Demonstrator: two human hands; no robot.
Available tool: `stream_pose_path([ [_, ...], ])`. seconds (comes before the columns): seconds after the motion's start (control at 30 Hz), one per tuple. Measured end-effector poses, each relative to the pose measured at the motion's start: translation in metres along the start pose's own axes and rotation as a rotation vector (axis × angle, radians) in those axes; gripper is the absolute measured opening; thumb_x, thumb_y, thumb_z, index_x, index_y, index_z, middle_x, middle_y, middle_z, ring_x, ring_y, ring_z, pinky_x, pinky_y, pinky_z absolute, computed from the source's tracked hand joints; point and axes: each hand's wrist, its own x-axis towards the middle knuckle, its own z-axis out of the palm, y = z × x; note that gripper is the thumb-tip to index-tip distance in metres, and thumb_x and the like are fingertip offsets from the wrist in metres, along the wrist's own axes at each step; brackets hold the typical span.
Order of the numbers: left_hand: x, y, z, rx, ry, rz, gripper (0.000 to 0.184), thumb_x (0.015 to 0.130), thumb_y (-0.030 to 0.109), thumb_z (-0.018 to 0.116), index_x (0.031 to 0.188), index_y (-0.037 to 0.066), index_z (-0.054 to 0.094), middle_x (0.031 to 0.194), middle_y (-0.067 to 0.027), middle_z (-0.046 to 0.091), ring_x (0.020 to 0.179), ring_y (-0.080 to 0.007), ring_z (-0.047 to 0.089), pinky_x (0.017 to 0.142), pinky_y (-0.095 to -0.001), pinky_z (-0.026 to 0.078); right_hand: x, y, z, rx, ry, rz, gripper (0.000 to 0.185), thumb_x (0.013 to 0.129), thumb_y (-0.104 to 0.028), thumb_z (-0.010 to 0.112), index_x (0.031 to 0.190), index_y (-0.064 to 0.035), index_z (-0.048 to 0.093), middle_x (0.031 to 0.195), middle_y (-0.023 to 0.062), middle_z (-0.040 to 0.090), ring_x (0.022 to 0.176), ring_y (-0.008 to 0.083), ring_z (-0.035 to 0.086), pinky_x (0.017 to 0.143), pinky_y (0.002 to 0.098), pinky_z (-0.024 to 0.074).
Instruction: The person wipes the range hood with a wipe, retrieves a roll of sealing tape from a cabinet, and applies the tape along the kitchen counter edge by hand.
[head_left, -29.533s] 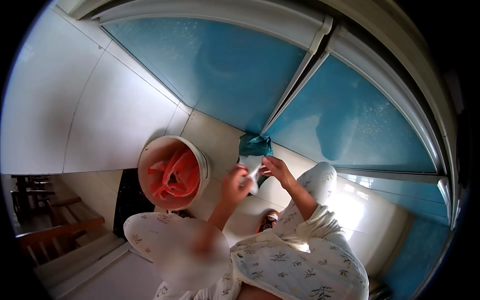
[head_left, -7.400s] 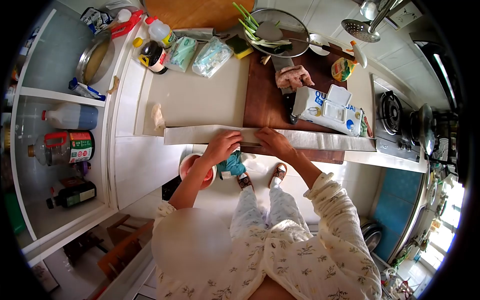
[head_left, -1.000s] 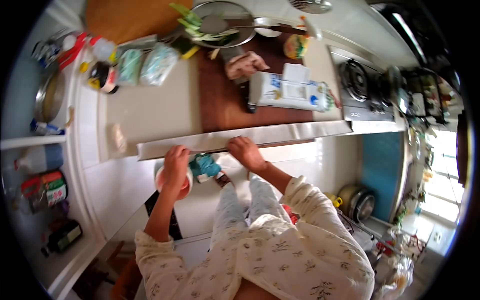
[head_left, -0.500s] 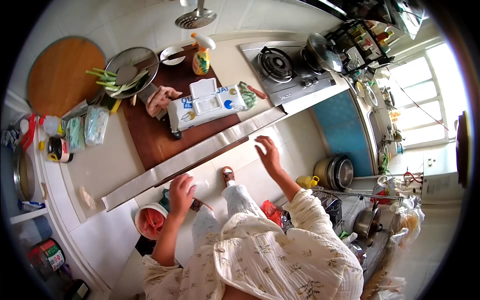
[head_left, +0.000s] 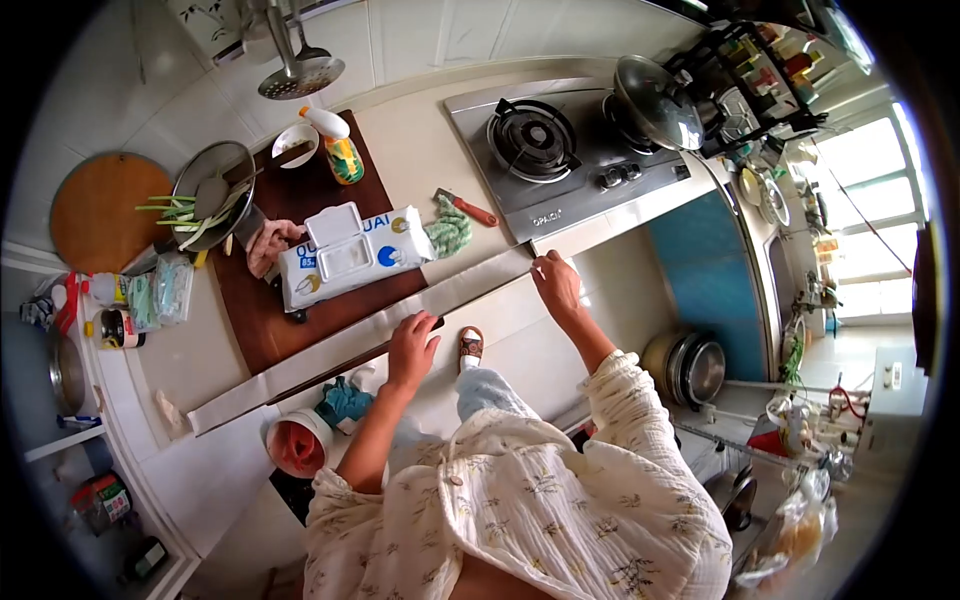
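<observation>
My left hand (head_left: 410, 352) reaches over the counter's front edge, fingers loosely bent and thumb apart, with nothing visible in it. Its fingertips are at the long pale strip (head_left: 300, 360) along that edge; whether they touch it I cannot tell. My right hand (head_left: 558, 284) is near the strip's far end, below the stove, fingers bent and slightly apart. No held thing shows there. Behind the hands, a pack of wet wipes (head_left: 350, 258) lies on a brown board (head_left: 340, 318). A green cloth (head_left: 450, 228) and a red-handled tool (head_left: 468, 208) lie beside the pack.
A gas stove (head_left: 590, 205) bears a lidded pan (head_left: 655, 100). On the left stand a pot with green onions (head_left: 215, 195), a round wooden board (head_left: 105, 215) and a spray bottle (head_left: 335, 145). A bucket (head_left: 300, 443) is by my left arm; stacked pots (head_left: 690, 365) sit to the right.
Both hands have moved closer to the counter edge, the left one up and right. The view has shifted, bringing the stove and counter nearer the centre.
</observation>
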Motion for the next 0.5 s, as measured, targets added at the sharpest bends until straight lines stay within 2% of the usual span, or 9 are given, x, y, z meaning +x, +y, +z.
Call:
stream_pose_path([
  [0.03, 0.009, 0.008, 0.012, 0.001, -0.001, -0.006, 0.037, 0.077, 0.009, 0.071, 0.112, 0.004, 0.060, 0.116, -0.0128, 0.058, 0.107, -0.0334, 0.055, 0.093, -0.0420, 0.045, 0.007, 0.006, -0.001, -0.051, 0.016, -0.108, 0.013, 0.078, -0.016, 0.069, 0.087, -0.0082, 0.067, 0.115, 0.0092, 0.059, 0.097, 0.0306, 0.058, 0.075, 0.0415, 0.0495],
  [0.13, 0.039, 0.032, 0.046, -0.001, 0.030, 0.004, 0.037, 0.077, 0.009, 0.071, 0.112, 0.004, 0.060, 0.115, -0.0128, 0.058, 0.107, -0.0331, 0.055, 0.092, -0.0418, 0.045, 0.022, 0.006, -0.016, -0.150, 0.095, -0.353, 0.016, 0.076, -0.018, 0.071, 0.090, -0.0091, 0.069, 0.127, 0.0111, 0.052, 0.112, 0.0302, 0.050, 0.082, 0.0428, 0.0468],
  [0.17, 0.047, 0.038, 0.059, -0.004, 0.042, 0.003, 0.037, 0.077, 0.010, 0.071, 0.111, 0.004, 0.060, 0.116, -0.0129, 0.058, 0.107, -0.0331, 0.055, 0.092, -0.0420, 0.045, 0.027, 0.012, -0.009, -0.130, 0.041, -0.374, 0.022, 0.076, -0.022, 0.073, 0.093, -0.0079, 0.070, 0.140, 0.0123, 0.042, 0.122, 0.0303, 0.044, 0.088, 0.0441, 0.0441],
  [0.27, 0.066, 0.052, 0.085, 0.054, -0.034, -0.018, 0.041, 0.073, 0.007, 0.072, 0.112, 0.004, 0.060, 0.118, -0.0139, 0.057, 0.109, -0.0336, 0.054, 0.094, -0.0428, 0.045, 0.037, 0.016, -0.001, -0.211, -0.022, -0.419, 0.029, 0.077, -0.028, 0.073, 0.096, -0.0053, 0.069, 0.147, 0.0131, 0.037, 0.127, 0.0304, 0.041, 0.088, 0.0428, 0.0442],
  [0.3, 0.070, 0.056, 0.088, 0.091, -0.054, -0.029, 0.042, 0.073, 0.006, 0.072, 0.113, 0.005, 0.060, 0.118, -0.0140, 0.057, 0.109, -0.0336, 0.054, 0.094, -0.0428, 0.045, 0.040, 0.015, -0.001, -0.243, -0.134, -0.373, 0.038, 0.080, -0.034, 0.071, 0.102, -0.0035, 0.069, 0.153, 0.0134, 0.028, 0.134, 0.0309, 0.035, 0.094, 0.0450, 0.0422],
  [0.4, 0.076, 0.058, 0.096, 0.178, -0.089, -0.051, 0.044, 0.072, 0.004, 0.071, 0.114, 0.005, 0.059, 0.121, -0.0142, 0.056, 0.111, -0.0336, 0.053, 0.094, -0.0430, 0.044, 0.039, 0.004, 0.006, -0.414, -0.185, -0.365, 0.044, 0.083, -0.038, 0.068, 0.111, -0.0043, 0.068, 0.155, 0.0132, 0.022, 0.139, 0.0312, 0.030, 0.100, 0.0486, 0.0386],
  [0.43, 0.075, 0.054, 0.100, 0.192, -0.079, -0.049, 0.044, 0.072, 0.004, 0.071, 0.114, 0.005, 0.059, 0.121, -0.0142, 0.056, 0.111, -0.0335, 0.053, 0.094, -0.0430, 0.044, 0.041, 0.003, 0.011, -0.450, -0.260, -0.340, 0.048, 0.085, -0.041, 0.065, 0.117, -0.0048, 0.067, 0.157, 0.0138, 0.017, 0.141, 0.0322, 0.025, 0.103, 0.0527, 0.0348],
  [0.47, 0.074, 0.051, 0.103, 0.205, -0.069, -0.046, 0.044, 0.071, 0.003, 0.071, 0.114, 0.005, 0.059, 0.122, -0.0141, 0.055, 0.112, -0.0334, 0.053, 0.094, -0.0430, 0.044, 0.044, 0.002, 0.013, -0.460, -0.282, -0.323, 0.048, 0.085, -0.042, 0.065, 0.116, -0.0048, 0.067, 0.157, 0.0144, 0.017, 0.141, 0.0325, 0.025, 0.103, 0.0534, 0.0345],
  [0.5, 0.074, 0.049, 0.105, 0.229, -0.044, -0.046, 0.037, 0.074, 0.002, 0.066, 0.110, 0.004, 0.061, 0.120, -0.0139, 0.057, 0.111, -0.0327, 0.053, 0.094, -0.0430, 0.044, 0.047, 0.000, 0.015, -0.472, -0.304, -0.306, 0.048, 0.086, -0.043, 0.064, 0.115, -0.0048, 0.067, 0.157, 0.0150, 0.018, 0.141, 0.0327, 0.025, 0.103, 0.0541, 0.0343],
])
